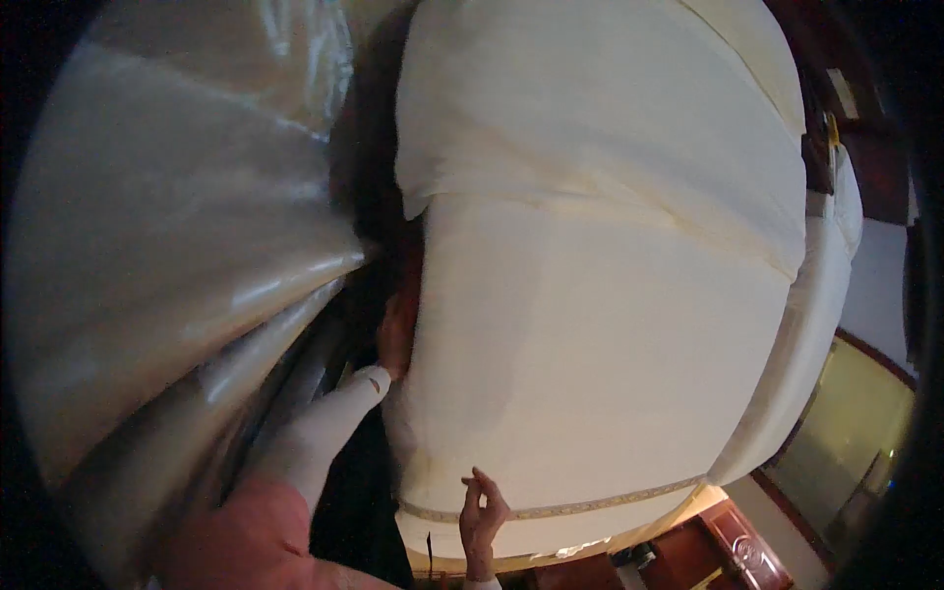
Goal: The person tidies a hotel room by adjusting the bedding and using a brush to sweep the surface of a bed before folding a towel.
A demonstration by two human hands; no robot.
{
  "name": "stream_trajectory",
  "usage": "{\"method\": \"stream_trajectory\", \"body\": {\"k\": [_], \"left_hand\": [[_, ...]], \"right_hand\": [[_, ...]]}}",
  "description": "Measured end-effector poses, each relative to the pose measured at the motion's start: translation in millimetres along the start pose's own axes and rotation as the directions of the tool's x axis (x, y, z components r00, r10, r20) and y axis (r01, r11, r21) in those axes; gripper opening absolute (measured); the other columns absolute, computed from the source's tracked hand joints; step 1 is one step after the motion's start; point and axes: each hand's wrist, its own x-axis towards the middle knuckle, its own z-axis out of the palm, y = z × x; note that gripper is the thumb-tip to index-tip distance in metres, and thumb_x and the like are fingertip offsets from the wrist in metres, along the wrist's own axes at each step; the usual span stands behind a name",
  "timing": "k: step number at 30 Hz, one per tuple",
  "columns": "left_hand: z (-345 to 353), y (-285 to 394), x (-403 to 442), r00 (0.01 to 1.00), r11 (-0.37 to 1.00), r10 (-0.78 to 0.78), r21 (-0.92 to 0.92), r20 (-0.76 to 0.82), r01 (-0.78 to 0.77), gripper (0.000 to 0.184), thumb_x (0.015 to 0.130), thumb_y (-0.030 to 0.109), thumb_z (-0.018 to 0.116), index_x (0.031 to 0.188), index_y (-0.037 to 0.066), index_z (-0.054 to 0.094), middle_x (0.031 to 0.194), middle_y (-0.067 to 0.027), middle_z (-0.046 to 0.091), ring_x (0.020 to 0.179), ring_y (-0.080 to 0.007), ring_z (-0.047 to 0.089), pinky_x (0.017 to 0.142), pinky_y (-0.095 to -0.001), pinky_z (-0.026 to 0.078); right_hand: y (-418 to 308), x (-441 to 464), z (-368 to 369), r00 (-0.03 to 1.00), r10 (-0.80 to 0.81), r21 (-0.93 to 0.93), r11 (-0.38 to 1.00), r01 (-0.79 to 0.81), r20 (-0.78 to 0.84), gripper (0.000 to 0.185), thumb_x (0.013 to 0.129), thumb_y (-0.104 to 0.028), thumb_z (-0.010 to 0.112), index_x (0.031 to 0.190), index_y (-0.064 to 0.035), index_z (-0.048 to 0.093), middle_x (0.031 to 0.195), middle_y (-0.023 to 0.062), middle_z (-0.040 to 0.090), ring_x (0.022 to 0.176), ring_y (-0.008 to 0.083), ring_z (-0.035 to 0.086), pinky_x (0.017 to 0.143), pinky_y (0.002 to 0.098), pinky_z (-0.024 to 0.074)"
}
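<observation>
A broad white sheet [600,334] covers a large, bed-like padded surface, with a folded layer of white cloth [590,108] across its upper part. My left hand [395,334] reaches along the sheet's left side edge, its fingers lost in shadow. At the lower edge, my right hand [482,511] is raised over a patterned trim band [610,503]. Its thumb and forefinger are slightly apart, with nothing visible between them.
Shiny, creased plastic-like sheeting [177,236] hangs close on the left, with a dark narrow gap beside the bed. Carved reddish-brown wooden furniture [742,546] stands at lower right. A framed glassy panel [846,433] is farther right.
</observation>
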Motion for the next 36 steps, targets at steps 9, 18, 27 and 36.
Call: {"method": "stream_trajectory", "body": {"k": [9, 18, 27, 36], "left_hand": [[-69.9, -77.1, 15.5, 0.727, 0.852, -0.420, 0.512, 0.543, 0.109, 0.041, 0.092, 0.037, 0.043, 0.120, 0.011, 0.055, 0.116, -0.0179, 0.058, 0.101, -0.0374, 0.057, 0.087, -0.0469, 0.045], [-16.3, -123.3, -125.7, 0.984, 0.991, 0.136, -0.003, -0.112, -0.137, 0.039, 0.093, 0.022, 0.046, 0.126, 0.000, 0.047, 0.127, -0.0154, 0.051, 0.116, -0.0263, 0.047, 0.100, -0.0372, 0.036], [-77.2, -137.7, -73.2, 0.879, 0.839, -0.302, 0.540, 0.369, 0.061, 0.041, 0.084, 0.021, 0.056, 0.122, 0.006, 0.052, 0.117, -0.0101, 0.056, 0.100, -0.0289, 0.056, 0.084, -0.0399, 0.046], [-202.8, 225.3, -236.2, 0.792, 0.904, 0.407, -0.075, 0.456, -0.422, 0.042, 0.073, 0.013, 0.067, 0.113, 0.003, 0.057, 0.111, -0.0131, 0.061, 0.099, -0.0276, 0.059, 0.088, -0.0362, 0.046]], "right_hand": [[-29.6, 15.1, -8.8, 0.996, -0.040, -0.097, 0.994, 0.048, 0.077, 0.017, 0.088, -0.001, 0.056, 0.104, -0.0005, 0.063, 0.084, 0.0128, 0.068, 0.080, 0.0173, 0.067, 0.065, 0.0279, 0.0515], [-12.7, -9.1, -11.7, 0.988, 0.155, 0.103, 0.983, -0.152, -0.014, 0.018, 0.088, -0.003, 0.055, 0.105, 0.0003, 0.063, 0.082, 0.0107, 0.069, 0.078, 0.0118, 0.062, 0.071, 0.0253, 0.0478], [39.4, -59.2, -58.1, 0.997, 0.061, 0.184, 0.980, -0.069, 0.046, 0.017, 0.089, -0.005, 0.056, 0.104, -0.0011, 0.063, 0.088, 0.0089, 0.069, 0.085, 0.0146, 0.064, 0.074, 0.0265, 0.0483], [-30.0, -87.8, -67.3, 0.885, -0.243, 0.916, 0.172, -0.363, 0.397, 0.079, 0.079, -0.031, 0.069, 0.140, -0.0051, 0.027, 0.135, 0.0154, 0.041, 0.122, 0.0281, 0.044, 0.097, 0.0380, 0.0409]]}}
